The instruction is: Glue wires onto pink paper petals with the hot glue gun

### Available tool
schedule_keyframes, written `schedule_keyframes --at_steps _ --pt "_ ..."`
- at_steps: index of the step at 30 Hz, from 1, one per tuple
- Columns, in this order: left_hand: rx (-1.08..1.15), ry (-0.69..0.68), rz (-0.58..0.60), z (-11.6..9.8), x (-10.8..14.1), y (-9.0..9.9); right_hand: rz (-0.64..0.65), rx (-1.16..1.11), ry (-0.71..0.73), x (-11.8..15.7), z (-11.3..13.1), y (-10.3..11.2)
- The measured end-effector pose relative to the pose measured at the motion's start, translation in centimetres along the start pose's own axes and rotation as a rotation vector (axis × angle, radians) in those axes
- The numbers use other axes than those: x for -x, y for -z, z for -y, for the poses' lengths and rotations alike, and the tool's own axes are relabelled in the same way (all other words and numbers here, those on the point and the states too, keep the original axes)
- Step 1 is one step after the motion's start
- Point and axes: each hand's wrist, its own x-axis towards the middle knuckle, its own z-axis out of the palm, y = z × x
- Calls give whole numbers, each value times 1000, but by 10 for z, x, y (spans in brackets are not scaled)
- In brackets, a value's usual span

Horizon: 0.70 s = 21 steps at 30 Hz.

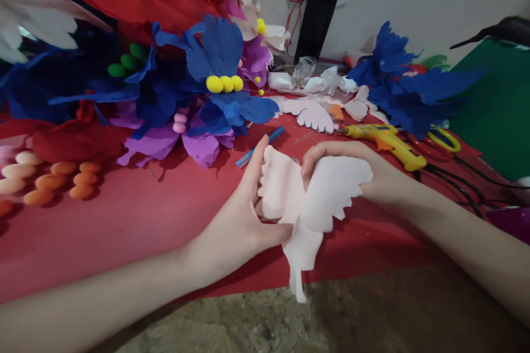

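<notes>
A pale pinkish-white butterfly cutout (331, 190) with scalloped wing edges is held up between my two hands, over the front of the red-covered table. My left hand (238, 220) grips its left side, thumb across the lower middle and fingers up along the left wing, partly behind it. Behind the right wing is my right hand (375, 174), its curled finger touching the butterfly near the notch between the wings. The right thumb and other fingertips are hidden. Just beyond my left fingertips lies a blue pen-like stick (265, 143).
Large blue butterflies (215, 47) and red and purple ones crowd the back left. Orange egg-shaped pieces (85, 179) lie at left. A yellow glue gun (387, 140), yellow-handled scissors (445, 138) and cables (464, 190) are at right. A dark phone-like slab (317, 19) leans on the wall.
</notes>
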Motion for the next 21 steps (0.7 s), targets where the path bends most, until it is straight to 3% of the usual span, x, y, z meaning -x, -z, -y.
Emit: schedule_keyframes --at_steps 7,11,21 --pt "-74 -7 18 0 2 1 -9 22 -19 0 5 -4" --pt "-109 -25 -46 1 2 3 -10 19 -22 1 8 -7" --pt "35 -76 -53 1 -7 -2 -241 137 54 4 11 -14"
